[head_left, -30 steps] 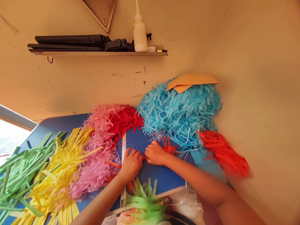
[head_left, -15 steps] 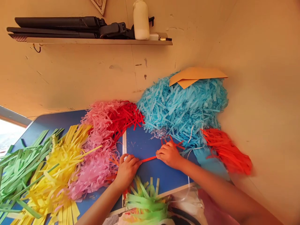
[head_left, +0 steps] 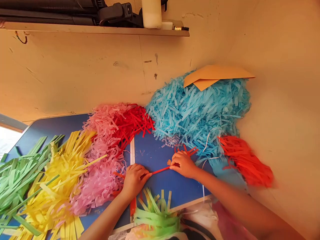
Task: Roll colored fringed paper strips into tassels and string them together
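Over the blue table [head_left: 160,186], a twisted red paper strip [head_left: 161,170] is stretched between my two hands. My left hand [head_left: 135,179] is closed, with thumb and fingers pinching the strip's left end. At the right end, my right hand [head_left: 183,164] pinches it as well, fingers bent. Loose red strip ends [head_left: 192,151] stick out beyond my right hand, and a few more show by my left wrist. Nearest to me, a bundle of green and yellow paper fringe [head_left: 156,216] lies against my body at the table's front edge.
A large heap of light-blue shredded paper [head_left: 200,110] bears a folded orange paper [head_left: 217,74]. Red fringe [head_left: 246,161] and white string [head_left: 206,143] lie at right. Pink [head_left: 100,180], yellow [head_left: 55,186] and green strips [head_left: 20,176] cover the left. A shelf [head_left: 100,30] hangs above.
The view has tilted down and come slightly closer. My right hand has turned a little, its fingers bent more around the strip. Both hands keep hold of the red strip.
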Motion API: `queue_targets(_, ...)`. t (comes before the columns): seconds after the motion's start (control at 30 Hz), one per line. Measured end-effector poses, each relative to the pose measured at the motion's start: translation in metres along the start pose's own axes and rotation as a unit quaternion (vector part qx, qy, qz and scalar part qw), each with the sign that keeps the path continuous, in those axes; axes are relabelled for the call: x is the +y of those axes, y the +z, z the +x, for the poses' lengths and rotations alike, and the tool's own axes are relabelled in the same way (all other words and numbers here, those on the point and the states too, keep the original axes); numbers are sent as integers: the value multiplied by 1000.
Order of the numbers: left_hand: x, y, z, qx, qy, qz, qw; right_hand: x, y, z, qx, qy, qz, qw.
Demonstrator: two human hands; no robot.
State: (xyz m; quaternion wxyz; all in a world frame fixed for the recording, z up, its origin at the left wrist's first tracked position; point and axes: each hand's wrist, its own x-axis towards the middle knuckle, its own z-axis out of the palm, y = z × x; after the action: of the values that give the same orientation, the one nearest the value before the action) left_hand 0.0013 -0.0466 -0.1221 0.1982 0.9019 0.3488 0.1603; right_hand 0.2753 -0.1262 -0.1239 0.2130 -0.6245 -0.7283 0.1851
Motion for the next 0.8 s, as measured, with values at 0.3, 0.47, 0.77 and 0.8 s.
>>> queue_targets(0.3, 15, -8, 10, -31, 24, 66, 997, -10, -4, 13, -42, 46, -41, 997)
queue_targets(0.47, 21, -10, 11, -45, 153, 114, 981, -23, -18, 18, -50, 43, -81, 995)
queue_targets(0.77, 33, -11, 18, -32, 190, 150, 970, -45, 11, 23, -56, -232, -202, 950)
queue_targets(0.8, 34, -9, 18, -22, 188, 153, 970, -44, 15, 25, -52, -233, -202, 950)
